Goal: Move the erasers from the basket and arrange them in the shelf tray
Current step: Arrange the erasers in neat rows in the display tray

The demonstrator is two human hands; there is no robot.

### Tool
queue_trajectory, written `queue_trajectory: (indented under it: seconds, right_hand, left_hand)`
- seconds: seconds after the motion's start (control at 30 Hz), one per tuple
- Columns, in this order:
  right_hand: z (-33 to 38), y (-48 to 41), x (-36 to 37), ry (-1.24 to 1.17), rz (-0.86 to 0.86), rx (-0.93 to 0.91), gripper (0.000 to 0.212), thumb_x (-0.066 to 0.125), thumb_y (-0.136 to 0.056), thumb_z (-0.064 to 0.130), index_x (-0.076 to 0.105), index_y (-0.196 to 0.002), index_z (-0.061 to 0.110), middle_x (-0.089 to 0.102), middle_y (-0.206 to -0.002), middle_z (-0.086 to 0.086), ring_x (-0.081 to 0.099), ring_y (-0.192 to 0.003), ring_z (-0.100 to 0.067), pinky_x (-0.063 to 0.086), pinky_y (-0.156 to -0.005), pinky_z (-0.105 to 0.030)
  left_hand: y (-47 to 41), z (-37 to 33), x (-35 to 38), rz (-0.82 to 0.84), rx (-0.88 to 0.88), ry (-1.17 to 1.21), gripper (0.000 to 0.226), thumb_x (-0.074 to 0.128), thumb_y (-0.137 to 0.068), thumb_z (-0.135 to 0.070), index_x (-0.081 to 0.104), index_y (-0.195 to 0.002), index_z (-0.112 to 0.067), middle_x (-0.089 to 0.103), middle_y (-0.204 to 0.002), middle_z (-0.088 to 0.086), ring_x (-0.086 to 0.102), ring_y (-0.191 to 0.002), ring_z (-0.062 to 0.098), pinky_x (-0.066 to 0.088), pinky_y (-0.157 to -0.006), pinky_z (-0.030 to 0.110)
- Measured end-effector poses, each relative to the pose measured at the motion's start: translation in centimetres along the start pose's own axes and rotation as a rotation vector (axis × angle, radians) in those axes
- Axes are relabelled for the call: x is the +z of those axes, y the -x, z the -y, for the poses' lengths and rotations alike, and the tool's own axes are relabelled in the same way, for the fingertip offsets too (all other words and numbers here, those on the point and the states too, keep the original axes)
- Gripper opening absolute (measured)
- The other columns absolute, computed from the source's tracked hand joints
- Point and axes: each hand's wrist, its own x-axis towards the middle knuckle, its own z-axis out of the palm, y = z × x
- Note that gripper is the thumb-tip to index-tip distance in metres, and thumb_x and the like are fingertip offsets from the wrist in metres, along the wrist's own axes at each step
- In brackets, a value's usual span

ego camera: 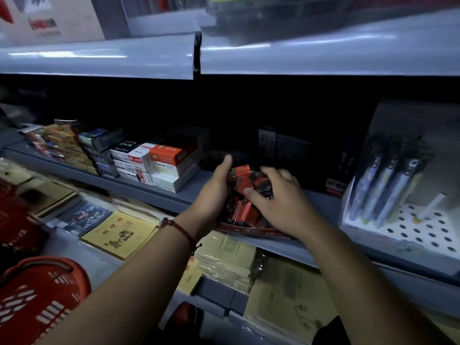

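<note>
Arranging: left hand, fingers straight, braces the erasers heaped in the tray; right hand curls over them. Next likely levelling, then the basket at 8 o'clock.

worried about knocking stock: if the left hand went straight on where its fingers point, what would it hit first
Likely the dark boxes behind the eraser pile, just beyond the left hand; depth there is unclear.

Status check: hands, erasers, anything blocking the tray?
Left hand pressed against, right hand curled over the red-and-black eraser pile. Pile sits jumbled in red shelf tray. No obstruction seen.
</note>
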Motion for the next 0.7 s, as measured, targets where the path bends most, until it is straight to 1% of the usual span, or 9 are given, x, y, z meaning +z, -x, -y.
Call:
queue_trajectory:
  seconds: [0.07,0.23,0.3,0.37,0.4,0.47,0.57,0.63,0.7]
  right_hand:
    - [0.4,0.0,-0.2,0.053,-0.014,-0.020,0.070,0.056,-0.090,0.064,0.039,-0.149,0.031,0.045,-0.145,0.001,0.040,-0.136,-0.023,0.040,-0.112,-0.047]
    - [1.8,0.2,-0.9,0.118,-0.025,-0.103,0.061,0.059,-0.096,0.046,0.037,-0.151,0.032,0.044,-0.142,0.004,0.039,-0.133,-0.020,0.040,-0.111,-0.044]
    - [2.3,0.3,-0.9,0.105,-0.042,-0.133,0.055,0.058,-0.097,0.038,0.040,-0.149,0.033,0.044,-0.140,0.008,0.041,-0.130,-0.018,0.041,-0.110,-0.042]
    - [2.6,0.2,-0.6,0.073,-0.058,-0.169,0.050,0.058,-0.097,0.030,0.046,-0.145,0.033,0.046,-0.138,0.012,0.045,-0.127,-0.014,0.045,-0.107,-0.039]
    - [2.6,0.1,-0.4,0.050,-0.064,-0.185,0.047,0.058,-0.096,0.027,0.049,-0.142,0.032,0.047,-0.136,0.014,0.047,-0.124,-0.011,0.048,-0.103,-0.035]
    - [2.5,0.0,-0.1,-0.013,-0.074,-0.201,0.042,0.059,-0.096,0.022,0.055,-0.136,0.031,0.048,-0.132,0.015,0.050,-0.116,-0.002,0.052,-0.093,-0.022]
    - [2.3,-0.1,0.2,-0.053,-0.093,-0.207,0.039,0.059,-0.094,0.017,0.058,-0.131,0.032,0.049,-0.129,0.016,0.051,-0.113,0.005,0.048,-0.086,-0.009]
    - [2.1,-0.1,0.2,-0.054,-0.102,-0.201,0.040,0.060,-0.093,0.017,0.059,-0.129,0.034,0.048,-0.127,0.017,0.049,-0.113,0.008,0.043,-0.085,-0.004]
    - [1.9,-0.1,0.1,-0.052,-0.110,-0.187,0.042,0.061,-0.090,0.019,0.059,-0.128,0.037,0.048,-0.126,0.017,0.049,-0.113,0.008,0.039,-0.085,0.001]
  left_hand:
    - [-0.3,0.1,-0.2,0.029,0.007,0.071,0.045,0.026,-0.109,-0.054,0.065,-0.098,-0.033,0.078,-0.080,-0.018,0.074,-0.077,-0.004,0.056,-0.059,0.014]
    - [-1.7,0.8,-1.0,0.066,0.016,0.178,0.048,0.024,-0.106,-0.060,0.063,-0.116,-0.033,0.080,-0.095,-0.016,0.075,-0.088,-0.002,0.059,-0.065,0.018]
    - [-1.9,1.5,-1.7,0.076,-0.010,0.258,0.057,0.029,-0.103,-0.064,0.055,-0.140,-0.029,0.074,-0.121,-0.013,0.071,-0.103,-0.001,0.058,-0.083,0.025]
    - [-1.6,2.5,-2.3,0.091,-0.010,0.345,0.068,0.038,-0.100,-0.064,0.041,-0.156,-0.027,0.054,-0.152,-0.005,0.058,-0.132,0.008,0.047,-0.110,0.040]
    - [-1.5,3.0,-2.7,0.081,0.011,0.391,0.069,0.043,-0.098,-0.061,0.039,-0.157,-0.026,0.049,-0.157,-0.003,0.053,-0.138,0.011,0.040,-0.117,0.042]
    - [-1.2,3.8,-3.4,0.039,0.069,0.457,0.062,0.056,-0.096,-0.045,0.044,-0.154,-0.025,0.054,-0.153,-0.001,0.055,-0.138,0.012,0.038,-0.120,0.041]
    - [-0.6,4.1,-5.1,0.059,0.169,0.287,0.053,0.060,-0.090,-0.023,0.055,-0.143,-0.028,0.062,-0.144,-0.008,0.061,-0.132,0.013,0.045,-0.115,0.042]
    - [-0.1,4.0,-6.0,0.128,0.223,0.118,0.058,0.070,-0.084,-0.024,0.057,-0.141,-0.027,0.065,-0.140,-0.011,0.062,-0.130,0.010,0.051,-0.109,0.036]
    - [0.3,4.0,-6.2,0.214,0.257,0.017,0.063,0.079,-0.081,-0.023,0.058,-0.140,-0.023,0.064,-0.142,-0.006,0.061,-0.131,0.011,0.052,-0.107,0.033]
